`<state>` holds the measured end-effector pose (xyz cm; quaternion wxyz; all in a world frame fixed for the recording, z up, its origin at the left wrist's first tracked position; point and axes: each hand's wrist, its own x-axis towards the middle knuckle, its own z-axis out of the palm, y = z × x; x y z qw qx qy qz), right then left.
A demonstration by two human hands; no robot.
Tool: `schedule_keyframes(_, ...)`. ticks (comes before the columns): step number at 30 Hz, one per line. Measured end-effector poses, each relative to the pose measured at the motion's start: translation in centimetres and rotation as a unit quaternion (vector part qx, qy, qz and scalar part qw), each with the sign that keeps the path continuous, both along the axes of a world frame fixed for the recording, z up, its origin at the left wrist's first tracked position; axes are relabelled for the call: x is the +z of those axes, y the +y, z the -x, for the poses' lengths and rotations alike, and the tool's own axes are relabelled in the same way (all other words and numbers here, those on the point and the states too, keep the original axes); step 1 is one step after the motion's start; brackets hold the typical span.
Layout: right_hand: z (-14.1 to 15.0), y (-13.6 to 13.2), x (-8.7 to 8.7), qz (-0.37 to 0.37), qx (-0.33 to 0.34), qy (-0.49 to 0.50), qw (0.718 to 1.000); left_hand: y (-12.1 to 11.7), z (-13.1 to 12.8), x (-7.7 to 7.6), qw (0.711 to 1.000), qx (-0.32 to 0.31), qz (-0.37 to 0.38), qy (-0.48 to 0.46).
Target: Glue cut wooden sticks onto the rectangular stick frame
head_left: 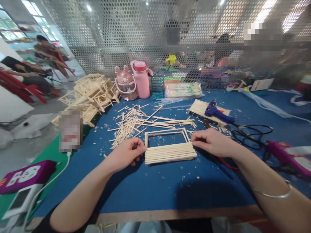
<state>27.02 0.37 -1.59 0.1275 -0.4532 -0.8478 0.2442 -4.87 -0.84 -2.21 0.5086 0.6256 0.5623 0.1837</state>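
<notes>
A small rectangular frame of wooden sticks lies on the blue tabletop; its near half is covered with sticks side by side, and its far half is an open outline. My left hand pinches the left edge of this stick frame between thumb and fingers. At the opposite edge, my right hand has its thumb and fingertips closed on the frame's right side. Loose wooden sticks are heaped just beyond the frame. A blue glue gun rests on a flat stick panel past my right hand.
Finished stick structures are stacked at the left. A pink bottle, a bear-eared cup and a wrapped stick bundle stand or lie along the perforated screen. Purple power strips and black cables flank the work.
</notes>
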Motion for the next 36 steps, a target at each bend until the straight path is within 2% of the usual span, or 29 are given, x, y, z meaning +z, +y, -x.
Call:
schedule_keyframes(6, 0.0, 0.1, 0.1, -0.003, 0.026, -0.007, 1.000, 0.0, 0.1, 0.4, 0.984, -0.056, -0.136, 0.097)
schedule_keyframes(9, 0.0, 0.1, 0.2, -0.011, 0.024, -0.009, 1.000, 0.2, -0.1, 0.5, 0.982, -0.065, -0.146, 0.102)
schedule_keyframes(14, 0.0, 0.1, 0.4, -0.023, 0.029, -0.001, 0.999, 0.8, 0.2, 0.1, 0.993, -0.046, -0.090, 0.055)
schedule_keyframes(16, 0.0, 0.1, 0.4, -0.026, 0.026, 0.001, 0.999, 1.1, 0.4, 0.3, 0.989, -0.025, -0.124, 0.079)
schedule_keyframes(18, -0.1, 0.2, 0.4, -0.029, 0.023, 0.002, 0.999, 1.1, 0.1, 0.8, 0.967, 0.014, -0.216, 0.134)
schedule_keyframes(20, -0.2, 0.2, 0.4, -0.030, 0.023, 0.004, 0.999, 0.7, -1.1, 1.6, 0.928, 0.020, -0.323, 0.182)
schedule_keyframes(22, -0.2, 0.2, 0.3, -0.029, 0.025, 0.006, 0.999, 0.1, -3.4, 2.3, 0.898, -0.041, -0.392, 0.198)
schedule_keyframes(25, -0.1, 0.2, 0.2, -0.036, 0.026, 0.007, 0.999, -0.3, -7.7, 2.7, 0.876, -0.160, -0.398, 0.222)
schedule_keyframes(27, -0.1, 0.2, 0.1, -0.045, 0.027, 0.006, 0.999, 0.1, -10.1, 2.6, 0.867, -0.191, -0.381, 0.260)
schedule_keyframes(31, -0.5, 0.5, 0.2, -0.088, 0.013, 0.017, 0.996, 1.2, -12.3, 2.2, 0.861, -0.200, -0.358, 0.300)
schedule_keyframes(36, -0.8, 0.4, 0.6, -0.192, -0.036, 0.045, 0.980, 1.4, -12.8, 2.2, 0.848, -0.165, -0.419, 0.279)
